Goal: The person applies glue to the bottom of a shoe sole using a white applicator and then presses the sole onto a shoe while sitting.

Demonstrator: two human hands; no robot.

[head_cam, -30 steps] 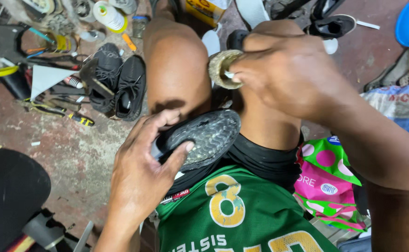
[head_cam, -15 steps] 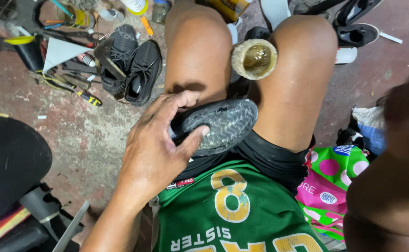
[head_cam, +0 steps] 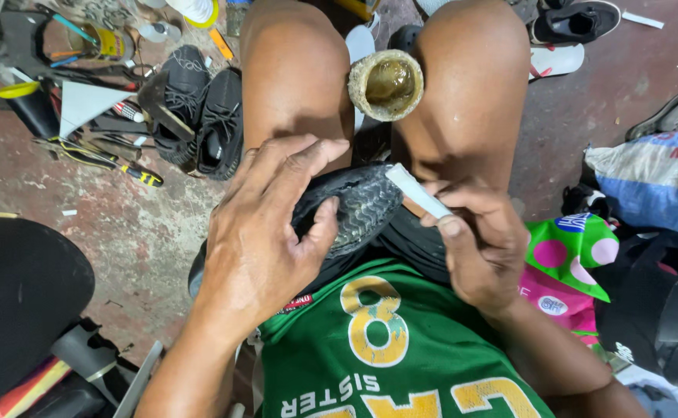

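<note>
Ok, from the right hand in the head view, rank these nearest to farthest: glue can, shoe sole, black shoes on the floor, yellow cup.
1. Shoe sole: on the lap, just left of the right hand, held by the left hand.
2. Glue can: above, between the knees.
3. Black shoes: on the floor, left of the knees.
4. Yellow cup: top left, among tools.

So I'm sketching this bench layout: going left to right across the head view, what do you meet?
Yellow-handled tools → black shoes → left hand → shoe sole → right hand → green dotted bag

Blue-white sack (head_cam: 652,186) far right
</note>
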